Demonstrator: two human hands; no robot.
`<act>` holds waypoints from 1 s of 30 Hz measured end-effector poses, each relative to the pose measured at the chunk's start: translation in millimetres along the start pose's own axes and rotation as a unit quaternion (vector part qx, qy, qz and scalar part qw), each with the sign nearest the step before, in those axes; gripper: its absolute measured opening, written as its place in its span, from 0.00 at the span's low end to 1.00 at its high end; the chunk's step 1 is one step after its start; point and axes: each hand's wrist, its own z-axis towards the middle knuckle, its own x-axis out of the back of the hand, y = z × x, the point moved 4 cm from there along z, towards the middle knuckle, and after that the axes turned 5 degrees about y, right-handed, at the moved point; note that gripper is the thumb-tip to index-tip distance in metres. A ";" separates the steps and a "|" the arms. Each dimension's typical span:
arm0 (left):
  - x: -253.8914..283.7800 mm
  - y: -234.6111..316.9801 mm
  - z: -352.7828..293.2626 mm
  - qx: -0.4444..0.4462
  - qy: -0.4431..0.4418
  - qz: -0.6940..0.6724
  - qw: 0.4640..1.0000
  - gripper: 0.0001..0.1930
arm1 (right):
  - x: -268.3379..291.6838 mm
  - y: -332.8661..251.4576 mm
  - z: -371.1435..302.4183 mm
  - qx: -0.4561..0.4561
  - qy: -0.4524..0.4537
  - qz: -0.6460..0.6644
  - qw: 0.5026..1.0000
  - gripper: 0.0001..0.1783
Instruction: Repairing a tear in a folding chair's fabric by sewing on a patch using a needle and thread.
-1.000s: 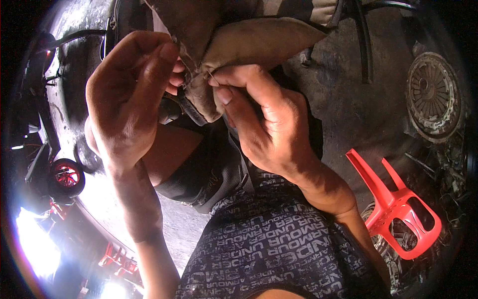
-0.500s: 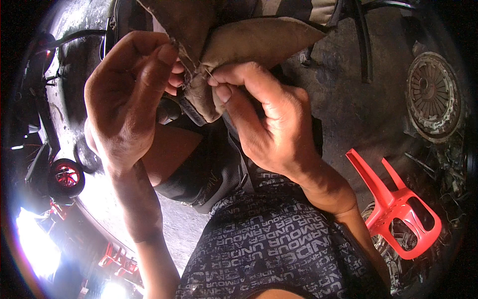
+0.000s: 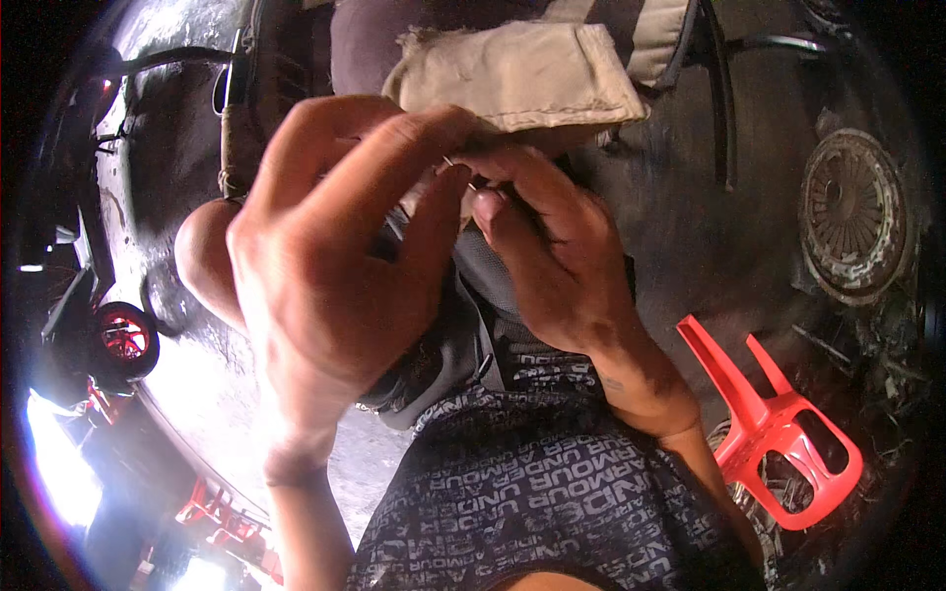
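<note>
A beige piece of thick cloth with a frayed end and a stitched edge lies over my lap, just beyond my fingers. My right hand is closed in a pinch at the cloth's near side, thumb and forefinger around a thin, bright sewing needle. From the left, my left hand arches over the same spot, its thumb tip against the needle and its forefinger curled above. Only small glints of the needle show between the fingertips. My fingers cover the cloth below them, and any thread is too fine to make out.
A red plastic chair lies tipped over at the right. Behind it, a round, rusty finned metal plate rests near scrap. Dark metal bars stand at the far side. A red-rimmed wheel is at the left.
My left hand has moved right and over, meeting my right fingertips at the needle. The cloth has turned, now showing its pale, stitched face. My right hand has shifted slightly right and nearer.
</note>
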 end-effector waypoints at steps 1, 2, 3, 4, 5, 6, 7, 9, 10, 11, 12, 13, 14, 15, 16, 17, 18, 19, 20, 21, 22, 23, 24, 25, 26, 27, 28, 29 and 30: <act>0.5 5.2 -1.4 0.011 0.016 0.041 0.999 0.15 | 1.5 3.8 -2.5 -0.039 -0.017 0.008 0.999 0.11; 0.7 10.5 -3.0 0.022 0.020 0.098 0.995 0.14 | 1.3 6.6 -4.0 -0.078 -0.035 0.015 0.996 0.12; -1.2 15.3 -5.2 0.035 0.020 0.114 0.993 0.13 | 0.1 4.8 -3.6 -0.074 -0.043 0.014 0.996 0.12; 0.1 19.7 -6.8 0.047 0.022 0.130 0.990 0.12 | -0.2 3.8 -3.1 -0.114 -0.041 -0.007 0.993 0.11; 2.9 22.6 -6.7 0.046 0.000 0.156 0.987 0.12 | -0.3 3.0 -2.9 -0.153 -0.040 -0.030 0.987 0.11; 5.9 23.8 -8.0 -0.005 0.017 0.183 0.983 0.14 | -1.5 0.0 -2.7 -0.146 -0.048 -0.032 0.988 0.11; 5.2 23.3 -7.4 -0.011 0.028 0.162 0.986 0.15 | -1.2 1.9 -4.1 -0.174 -0.052 0.014 0.983 0.11; -0.9 17.6 -8.4 -0.042 0.072 0.138 0.987 0.18 | -2.5 6.8 -9.6 -0.197 -0.047 0.074 0.977 0.12; -4.1 15.1 -10.5 -0.061 0.096 0.120 0.986 0.19 | -3.7 8.3 -11.6 -0.190 -0.054 0.069 0.978 0.12; -5.3 14.5 -11.9 -0.045 0.088 0.106 0.989 0.19 | -2.3 9.8 -12.8 -0.187 -0.031 0.052 0.980 0.13; -5.7 15.5 -13.7 -0.029 0.080 0.092 0.992 0.19 | 0.7 11.5 -13.9 -0.184 -0.008 0.035 0.982 0.13; -6.1 13.6 -17.0 -0.021 0.073 0.099 0.992 0.20 | 0.0 14.7 -16.1 -0.192 -0.014 0.002 0.981 0.16; -5.7 12.2 -18.7 -0.018 0.080 0.102 0.991 0.20 | -0.6 15.7 -15.5 -0.186 -0.020 0.001 0.982 0.16; -7.2 9.5 -20.0 -0.005 0.066 0.105 0.992 0.20 | -1.4 18.5 -15.1 -0.202 -0.031 0.012 0.979 0.17; -6.9 10.8 -19.8 0.003 0.055 0.103 0.993 0.21 | 0.5 16.9 -14.5 -0.214 -0.037 0.020 0.976 0.17; -7.1 12.5 -23.2 0.018 0.029 0.091 0.995 0.22 | 1.4 11.4 -13.7 -0.162 -0.013 0.005 0.987 0.17; -8.7 16.1 -25.1 0.023 0.034 0.083 0.996 0.22 | 3.0 13.9 -13.1 -0.154 -0.014 0.002 0.988 0.17; -11.3 17.1 -26.5 0.034 0.035 0.082 0.995 0.23 | 3.3 18.4 -12.2 -0.131 -0.018 -0.003 0.991 0.17; -13.4 17.3 -28.0 0.044 0.035 0.081 0.995 0.23 | 3.8 20.8 -11.3 -0.108 -0.021 -0.008 0.994 0.17; -15.3 17.5 -29.8 0.045 0.038 0.081 0.995 0.23 | 3.6 22.5 -12.0 -0.105 -0.023 -0.008 0.994 0.17; -17.0 17.0 -32.7 0.050 0.039 0.077 0.995 0.23 | 1.8 22.4 -13.4 -0.107 -0.012 0.013 0.994 0.17; -18.2 16.6 -34.8 0.056 0.040 0.073 0.995 0.23 | 1.0 22.7 -14.3 -0.108 -0.001 0.034 0.994 0.16; -18.7 16.6 -36.0 0.057 0.041 0.074 0.995 0.23 | 0.5 25.2 -15.3 -0.108 -0.003 0.035 0.994 0.16; -18.7 17.1 -37.2 0.060 0.046 0.067 0.995 0.23 | 0.8 28.6 -17.5 -0.113 0.001 0.059 0.992 0.16; -18.9 17.1 -38.2 0.063 0.051 0.059 0.995 0.24 | 0.8 30.7 -18.7 -0.119 0.004 0.083 0.989 0.15; -20.5 16.4 -39.5 0.055 0.062 0.058 0.995 0.25 | 0.7 31.2 -19.0 -0.119 0.003 0.083 0.989 0.15; -21.1 16.6 -40.7 0.056 0.062 0.058 0.995 0.25 | 0.1 31.6 -19.3 -0.117 -0.001 0.085 0.989 0.15; -21.3 17.4 -41.9 0.057 0.062 0.057 0.995 0.25 | -0.5 31.4 -19.6 -0.116 -0.005 0.088 0.989 0.14; -21.4 18.1 -43.0 0.058 0.063 0.057 0.995 0.25 | -1.2 30.8 -20.2 -0.116 -0.005 0.087 0.989 0.14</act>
